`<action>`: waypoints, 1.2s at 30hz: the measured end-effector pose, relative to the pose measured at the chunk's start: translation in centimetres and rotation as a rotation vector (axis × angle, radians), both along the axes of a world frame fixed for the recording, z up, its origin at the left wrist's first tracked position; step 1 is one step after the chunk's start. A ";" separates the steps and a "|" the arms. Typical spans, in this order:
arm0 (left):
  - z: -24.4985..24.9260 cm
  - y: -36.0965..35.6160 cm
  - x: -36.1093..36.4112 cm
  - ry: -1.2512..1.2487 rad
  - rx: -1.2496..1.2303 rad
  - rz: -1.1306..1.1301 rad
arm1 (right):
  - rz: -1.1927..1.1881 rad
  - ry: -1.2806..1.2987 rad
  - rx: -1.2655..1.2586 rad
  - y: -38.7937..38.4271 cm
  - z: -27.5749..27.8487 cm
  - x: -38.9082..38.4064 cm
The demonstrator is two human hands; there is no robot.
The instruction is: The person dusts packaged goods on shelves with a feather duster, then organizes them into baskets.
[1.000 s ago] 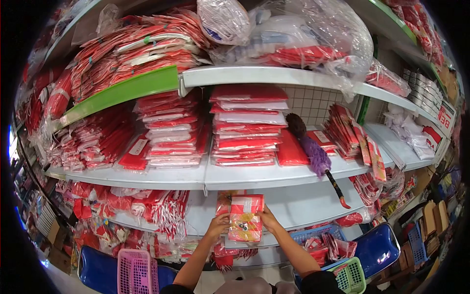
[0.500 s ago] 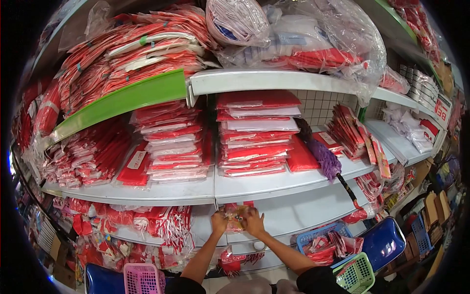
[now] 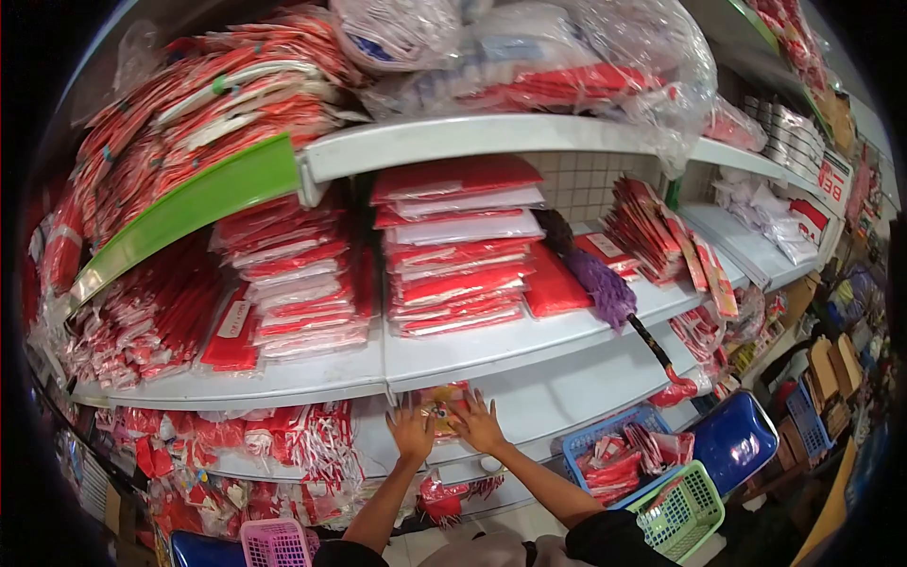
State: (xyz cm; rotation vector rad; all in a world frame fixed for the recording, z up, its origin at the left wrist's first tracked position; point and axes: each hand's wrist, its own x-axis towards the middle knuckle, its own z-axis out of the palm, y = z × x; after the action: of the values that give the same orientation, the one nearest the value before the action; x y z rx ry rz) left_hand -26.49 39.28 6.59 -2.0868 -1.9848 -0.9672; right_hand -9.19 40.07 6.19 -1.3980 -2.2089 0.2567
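On the lower shelf lies a flat packet (image 3: 442, 412) in red and golden-brown colours, under clear wrapping. My left hand (image 3: 412, 432) rests at its left side with the fingers spread. My right hand (image 3: 480, 425) lies at its right side, fingers also spread, with the fingertips at the packet's edge. Above both hands, on the middle shelf, stands a tall stack of red and white packets (image 3: 458, 269). A purple duster (image 3: 605, 288) with a dark handle leans over that shelf's edge.
A green shelf strip (image 3: 189, 213) and a white shelf edge (image 3: 501, 132) run overhead. At the lower right are a blue basket (image 3: 567, 454) with red packets, a green basket (image 3: 704, 529) and a blue stool (image 3: 737, 442). A pink basket (image 3: 274, 541) sits at the lower left.
My hands have opened out from bent fingers over the packet to spread fingers at its sides. The camera view has shifted and tilted, so the shelves appear further left.
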 end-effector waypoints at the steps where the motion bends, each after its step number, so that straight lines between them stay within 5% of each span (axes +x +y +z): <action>1: -0.5 -0.2 0.4 0.035 0.004 -0.017 | -0.046 0.036 0.000 -0.4 -0.2 0.7; 8: 0.6 -1.9 6.2 0.081 -0.131 -0.021 | -0.433 0.162 0.036 -5.0 -3.5 10.1; 11: 1.9 -4.8 11.7 0.035 -0.029 -0.177 | -0.579 0.241 -0.119 -8.2 -5.9 15.6; 23: -5.4 -14.7 31.8 0.108 -0.334 -0.731 | -0.794 0.174 -0.260 -22.1 -13.2 33.8; 28: -11.3 -17.2 37.4 0.016 -0.497 -0.722 | -0.667 0.205 -0.543 -25.4 -14.9 39.5; 36: -18.0 -18.0 43.5 0.020 -0.684 -0.727 | -0.491 0.233 -0.501 -24.9 -18.5 44.3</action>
State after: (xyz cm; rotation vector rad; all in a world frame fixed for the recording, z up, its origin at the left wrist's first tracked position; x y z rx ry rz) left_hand 17.02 21.24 -11.45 -3.2954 -1.6957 -0.2962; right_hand 35.07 15.19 -12.34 -2.0029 -1.6055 0.7851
